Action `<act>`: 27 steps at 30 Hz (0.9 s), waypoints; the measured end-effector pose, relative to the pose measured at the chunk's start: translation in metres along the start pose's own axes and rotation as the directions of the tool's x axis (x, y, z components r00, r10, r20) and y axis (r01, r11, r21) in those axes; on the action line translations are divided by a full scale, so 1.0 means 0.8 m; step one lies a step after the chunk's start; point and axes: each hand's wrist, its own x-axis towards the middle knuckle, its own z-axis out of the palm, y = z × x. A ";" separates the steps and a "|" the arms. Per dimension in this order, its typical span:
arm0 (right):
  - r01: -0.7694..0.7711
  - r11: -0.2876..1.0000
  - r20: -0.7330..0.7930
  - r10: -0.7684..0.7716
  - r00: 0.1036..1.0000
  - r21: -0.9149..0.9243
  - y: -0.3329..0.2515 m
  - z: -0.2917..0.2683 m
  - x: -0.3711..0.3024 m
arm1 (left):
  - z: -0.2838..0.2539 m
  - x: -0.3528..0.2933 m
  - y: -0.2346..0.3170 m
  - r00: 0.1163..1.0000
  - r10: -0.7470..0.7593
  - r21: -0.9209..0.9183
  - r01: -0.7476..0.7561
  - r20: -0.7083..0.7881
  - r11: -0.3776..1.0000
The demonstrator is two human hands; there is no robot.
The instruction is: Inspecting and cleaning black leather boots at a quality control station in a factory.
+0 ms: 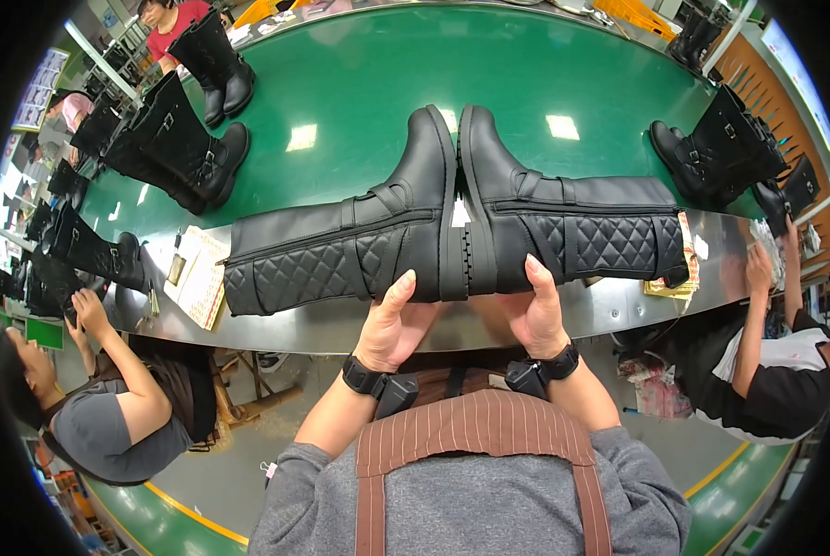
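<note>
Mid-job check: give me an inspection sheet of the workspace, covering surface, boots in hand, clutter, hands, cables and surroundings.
Surface: green tabletop with a shiny metal edge.
Job's things: left boot and right boot, black, quilted, lying sideways, soles facing each other.
Clutter: printed papers at left, yellowish papers at right.
Hands: left hand holds the left boot, right hand the right one; both thumbs show.
Cables: nothing seen.
Surroundings: co-workers on both sides; more black boots on the table.

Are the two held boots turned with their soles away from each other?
No, the left hand holds one boot and the right hand the other boot, with soles facing each other.
</note>
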 end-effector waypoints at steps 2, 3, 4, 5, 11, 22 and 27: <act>0.008 1.000 0.005 -0.008 1.000 0.003 0.000 -0.003 -0.001 | 0.000 0.000 -0.002 1.000 0.014 0.011 -0.014 -0.003 1.000; 0.000 1.000 0.005 -0.001 1.000 0.008 -0.001 -0.005 -0.001 | 0.000 0.000 -0.003 1.000 0.029 0.023 -0.029 -0.004 0.999; -0.008 1.000 0.005 0.008 1.000 0.014 -0.002 -0.006 -0.001 | 0.001 0.000 -0.003 1.000 0.030 0.022 -0.030 -0.007 0.999; -0.009 1.000 0.008 0.009 1.000 0.013 -0.003 -0.007 -0.001 | 0.003 0.000 -0.003 1.000 0.030 0.029 -0.030 -0.003 0.999; -0.033 0.999 0.092 0.033 0.995 0.007 -0.006 -0.022 -0.004 | -0.004 -0.004 0.000 1.000 0.020 0.051 -0.020 0.003 0.999; 0.526 0.360 0.433 -0.310 0.846 -0.770 -0.016 -0.008 0.033 | 0.019 0.034 0.011 0.971 0.174 0.600 -0.040 -0.167 0.799; 0.408 0.716 0.209 -0.354 0.911 -0.566 -0.055 -0.028 0.087 | -0.139 -0.075 -0.018 0.940 0.330 0.668 -0.299 0.084 0.681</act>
